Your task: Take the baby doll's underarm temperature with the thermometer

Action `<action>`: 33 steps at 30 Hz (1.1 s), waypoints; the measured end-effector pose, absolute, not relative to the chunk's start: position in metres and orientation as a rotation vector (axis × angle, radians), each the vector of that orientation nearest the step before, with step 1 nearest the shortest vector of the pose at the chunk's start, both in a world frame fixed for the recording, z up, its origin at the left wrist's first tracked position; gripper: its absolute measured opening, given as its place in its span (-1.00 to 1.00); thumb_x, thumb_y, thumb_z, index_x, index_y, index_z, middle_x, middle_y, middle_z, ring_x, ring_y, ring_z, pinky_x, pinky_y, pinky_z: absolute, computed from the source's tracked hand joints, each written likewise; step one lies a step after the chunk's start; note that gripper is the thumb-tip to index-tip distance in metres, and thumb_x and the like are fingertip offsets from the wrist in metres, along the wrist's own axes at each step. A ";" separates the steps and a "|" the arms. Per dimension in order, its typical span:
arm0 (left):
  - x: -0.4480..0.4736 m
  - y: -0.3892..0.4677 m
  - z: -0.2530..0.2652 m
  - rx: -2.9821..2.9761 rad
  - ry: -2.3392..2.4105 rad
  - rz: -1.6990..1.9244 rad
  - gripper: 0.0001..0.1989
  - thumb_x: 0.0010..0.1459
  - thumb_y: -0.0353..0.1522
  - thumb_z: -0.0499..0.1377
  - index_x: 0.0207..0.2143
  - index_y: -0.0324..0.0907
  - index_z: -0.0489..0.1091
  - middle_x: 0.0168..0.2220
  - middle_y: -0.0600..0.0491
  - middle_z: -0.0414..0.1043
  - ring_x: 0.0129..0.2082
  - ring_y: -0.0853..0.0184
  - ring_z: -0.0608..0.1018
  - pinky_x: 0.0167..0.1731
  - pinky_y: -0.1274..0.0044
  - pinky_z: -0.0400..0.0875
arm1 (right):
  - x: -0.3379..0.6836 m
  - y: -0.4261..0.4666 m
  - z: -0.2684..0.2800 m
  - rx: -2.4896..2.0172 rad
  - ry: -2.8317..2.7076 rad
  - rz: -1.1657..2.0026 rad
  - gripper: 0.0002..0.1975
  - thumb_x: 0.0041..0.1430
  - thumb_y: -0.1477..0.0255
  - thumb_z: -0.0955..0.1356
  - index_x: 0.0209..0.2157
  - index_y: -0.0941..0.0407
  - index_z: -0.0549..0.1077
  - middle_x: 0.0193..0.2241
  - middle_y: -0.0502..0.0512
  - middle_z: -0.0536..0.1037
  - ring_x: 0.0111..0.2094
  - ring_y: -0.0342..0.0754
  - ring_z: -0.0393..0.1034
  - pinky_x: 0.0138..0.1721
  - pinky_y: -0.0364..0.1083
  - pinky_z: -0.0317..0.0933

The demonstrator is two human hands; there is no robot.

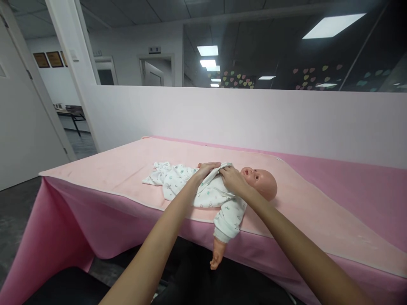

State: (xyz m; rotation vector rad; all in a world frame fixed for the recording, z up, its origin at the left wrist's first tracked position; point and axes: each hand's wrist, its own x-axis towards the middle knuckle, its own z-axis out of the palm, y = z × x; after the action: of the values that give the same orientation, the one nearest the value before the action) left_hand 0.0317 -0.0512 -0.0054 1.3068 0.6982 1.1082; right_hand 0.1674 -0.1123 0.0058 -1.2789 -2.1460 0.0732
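Observation:
A baby doll (267,182) lies on its back, its head to the right. It wears a white printed onesie (179,182), whose front edge forms a raised fold across the chest. My left hand (207,168) rests on the doll's chest beside that fold, fingers stretched out and close together. At the collar, my right hand (233,180) has its fingers closed on the onesie's edge; the fingertips are partly hidden by cloth. One sleeved doll arm (227,220) hangs over the table's near edge. The doll's other hand shows just behind my left hand.
A peach pad (127,169) lies over a pink cloth (349,190) that drapes down the table's front. Behind stands a white half wall (222,114) with glass above. A white door (28,106) and a doorway are at the left. Dark seating (66,288) is below.

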 end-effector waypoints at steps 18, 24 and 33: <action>0.030 -0.061 0.002 1.468 0.803 1.129 -0.62 -0.16 -0.33 0.27 -0.22 -0.29 0.45 -0.25 -0.05 0.49 -0.20 0.26 0.47 -0.13 0.45 0.28 | 0.154 -0.142 0.061 -1.843 -2.219 -0.327 -0.74 0.03 0.71 0.19 -0.36 0.26 0.47 -0.36 0.30 0.50 -0.31 -0.03 0.40 -0.34 -0.17 0.19; 0.041 -0.060 0.003 2.060 1.148 0.992 -0.76 0.02 -0.36 0.07 -0.34 -0.29 0.48 -0.31 -0.03 0.50 -0.29 0.30 0.49 -0.27 0.53 0.33 | 0.177 -0.213 0.104 -1.294 -1.718 0.006 -0.76 0.10 0.50 0.20 -0.30 0.18 0.48 -0.38 0.14 0.52 -0.34 -0.08 0.38 -0.32 -0.13 0.22; 0.059 -0.073 0.001 2.311 1.333 0.976 -0.71 0.04 -0.22 0.05 -0.40 -0.22 0.47 -0.46 0.01 0.46 -0.36 0.28 0.45 -0.31 0.52 0.27 | 0.195 -0.231 0.093 -0.888 -1.414 0.740 -0.71 -0.07 0.30 0.37 -0.31 0.18 0.51 -0.47 0.10 0.51 -0.46 -0.15 0.36 -0.38 -0.13 0.29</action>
State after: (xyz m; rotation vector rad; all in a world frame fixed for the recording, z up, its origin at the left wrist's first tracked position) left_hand 0.0592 -0.0729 0.0010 2.3109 1.3329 0.9765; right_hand 0.1950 -0.2307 0.0927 -0.8884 -1.4139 0.7399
